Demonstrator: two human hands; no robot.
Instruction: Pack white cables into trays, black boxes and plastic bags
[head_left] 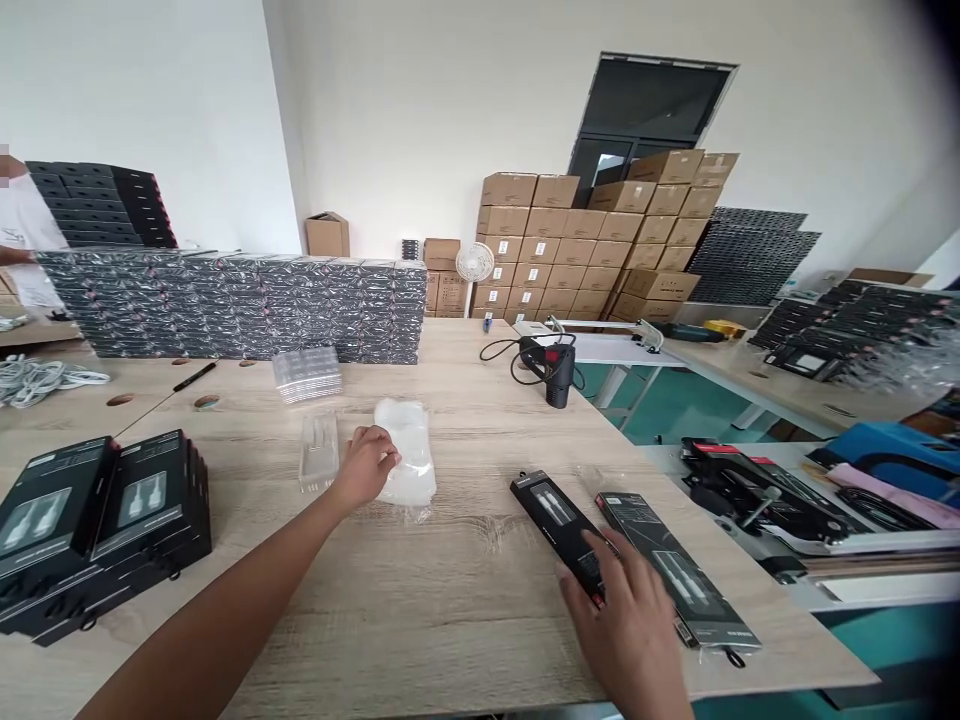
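Note:
My left hand is over the left edge of a flat stack of clear plastic bags, thumb and fingers drawn together. Whether a bag is pinched between them is too small to see. My right hand spans the near end of a slim black retail box, thumb on one side and fingers on the other. Just right of it lies a second black box in shiny clear film, partly under my hand. Left of the bags lie a clear plastic tray and a pile of clear trays.
Black boxes stand stacked at the left front. A long wall of film-wrapped boxes lines the back. A heat gun with its cord stands near the table's right edge. Beyond are cartons, a fan and, far left, a person.

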